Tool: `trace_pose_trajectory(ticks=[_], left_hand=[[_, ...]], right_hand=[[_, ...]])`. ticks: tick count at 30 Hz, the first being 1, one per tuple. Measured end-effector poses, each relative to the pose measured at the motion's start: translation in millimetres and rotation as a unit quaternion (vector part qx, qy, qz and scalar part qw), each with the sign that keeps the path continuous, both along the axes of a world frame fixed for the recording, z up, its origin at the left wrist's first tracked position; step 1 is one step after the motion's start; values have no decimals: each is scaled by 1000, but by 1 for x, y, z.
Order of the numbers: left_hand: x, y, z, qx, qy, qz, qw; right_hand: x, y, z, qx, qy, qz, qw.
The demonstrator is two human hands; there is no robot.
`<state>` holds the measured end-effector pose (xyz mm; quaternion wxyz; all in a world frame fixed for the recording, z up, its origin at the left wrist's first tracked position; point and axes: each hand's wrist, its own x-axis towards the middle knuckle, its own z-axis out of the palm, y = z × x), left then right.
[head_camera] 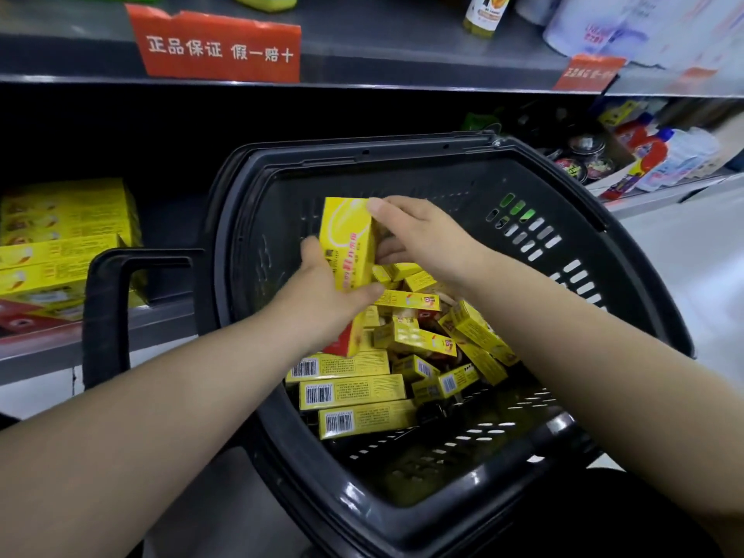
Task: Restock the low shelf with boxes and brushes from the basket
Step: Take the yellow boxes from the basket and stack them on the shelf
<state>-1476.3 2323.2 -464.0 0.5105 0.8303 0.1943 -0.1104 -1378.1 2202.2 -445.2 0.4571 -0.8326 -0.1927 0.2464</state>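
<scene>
Head view: red shelf tag (219,48) reads "正品保证 假一赔十"; both hands grip yellow box (347,239).

A single wide-angle head camera looks forward and steeply down from close above a black basket (628,251), both forearms reaching in from the bottom edge. It faces store shelving: the low shelf (48,348) sits at left, an upper shelf edge (362,74) runs across the top.

Both hands are gripping a yellow box (348,243) above the black basket (628,275): the left hand (322,292) from below, the right hand (414,235) at its top.
</scene>
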Motion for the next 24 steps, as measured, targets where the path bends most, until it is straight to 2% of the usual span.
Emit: trace_pose_trajectory(ticks=[2, 4, 5, 6, 7, 8, 9, 10, 12, 15, 16, 18, 20, 21, 22, 24], left_hand=[[0, 2, 0, -23, -16, 27, 999], [-2, 3, 0, -53, -2, 38, 998], [-2, 4, 0, -69, 9, 42, 997], [-3, 5, 0, -86, 19, 47, 995], [-3, 6, 0, -104, 27, 51, 993], [-3, 7, 0, -123, 34, 55, 990], [-3, 7, -1, -140, 42, 54, 988], [-2, 7, -1, -155, 52, 50, 985], [-1, 6, -1, -177, 64, 42, 981], [0, 5, -1, -196, 71, 42, 977], [0, 5, -2, -203, 72, 46, 975], [1, 6, -3, -214, 72, 57, 972], [1, 7, -4, -221, 68, 72, 970], [2, 6, -4, -229, 65, 80, 968], [3, 6, -4, -243, 62, 87, 964], [3, 4, -3, -269, 59, 94, 957]], right_hand=[[-2, 1, -3, 47, 63, -12, 997], [1, -5, -15, 27, 87, -38, 995], [4, -11, -25, -42, 65, -26, 997], [6, -20, -37, -156, 25, 22, 987], [7, -29, -52, -284, -2, 96, 954], [5, -38, -67, -387, -5, 175, 905], [1, -45, -80, -449, 7, 237, 862], [-4, -50, -90, -475, 19, 272, 837], [-8, -50, -101, -476, 3, 287, 831], [6, -42, -96, -495, -68, 285, 818], [11, -39, -88, -497, -87, 264, 822], [18, -33, -68, -435, -98, 165, 880], [20, -28, -44, -286, -57, 32, 956], [20, -26, -31, -206, -26, -16, 978], [18, -24, -20, -147, -2, -44, 988], [14, -19, -4, -93, 15, -51, 994]])
